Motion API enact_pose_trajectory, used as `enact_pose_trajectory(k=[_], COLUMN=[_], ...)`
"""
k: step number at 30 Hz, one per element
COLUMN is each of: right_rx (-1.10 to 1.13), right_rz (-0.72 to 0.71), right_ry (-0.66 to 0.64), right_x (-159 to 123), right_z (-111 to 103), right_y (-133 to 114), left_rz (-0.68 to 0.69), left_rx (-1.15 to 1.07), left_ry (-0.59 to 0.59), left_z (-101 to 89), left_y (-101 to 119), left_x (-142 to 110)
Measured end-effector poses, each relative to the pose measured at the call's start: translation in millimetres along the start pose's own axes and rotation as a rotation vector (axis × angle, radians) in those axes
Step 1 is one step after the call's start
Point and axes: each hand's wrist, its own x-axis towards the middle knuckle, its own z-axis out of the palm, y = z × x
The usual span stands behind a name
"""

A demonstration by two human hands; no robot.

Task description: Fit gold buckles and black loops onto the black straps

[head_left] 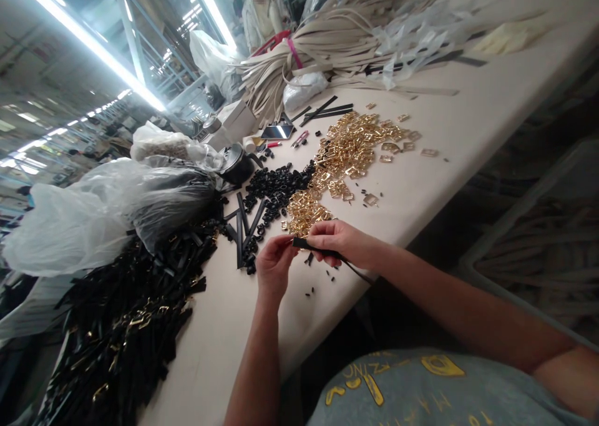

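We are holding one black strap (301, 243) in two hands over the pale table (421, 189). Our left forearm is rising nearly upright, our right slanting in from the side. Our left hand (274, 261) is pinching the strap's end, fingertips nearly together; our right hand (339, 242) is gripping just beside, fingers curled closed around it. Beyond, gold buckles (349, 148) and black loops (276, 189) are lying heaped, too many to count; farther, one phone (278, 131) is resting before one bundle of beige straps (337, 39).
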Motion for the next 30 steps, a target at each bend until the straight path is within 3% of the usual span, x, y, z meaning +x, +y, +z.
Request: enact_pose_trajectory(k=[5, 11, 19, 25, 30], right_rx=[0.255, 0.437, 0.342, 0.205, 0.185], right_rz=[0.224, 0.218, 0.202, 0.179, 0.153], right_ry=[-0.035, -0.008, 0.002, 0.061, 0.068], right_x=[3, 8, 7, 8, 9], right_z=[7, 11, 9, 10, 10], right_y=[12, 18, 21, 30, 33], left_rz=[0.091, 0.150, 0.144, 0.391, 0.497], left_rx=[-0.037, -0.027, 0.084, 0.414, 0.515], left_ry=[0.010, 0.023, 0.067, 0.063, 0.035], left_z=[2.8, 5.2, -8.6, -21.6, -23.3], left_y=[6, 9, 10, 9, 8], left_x=[-1, -4, 0, 3, 4])
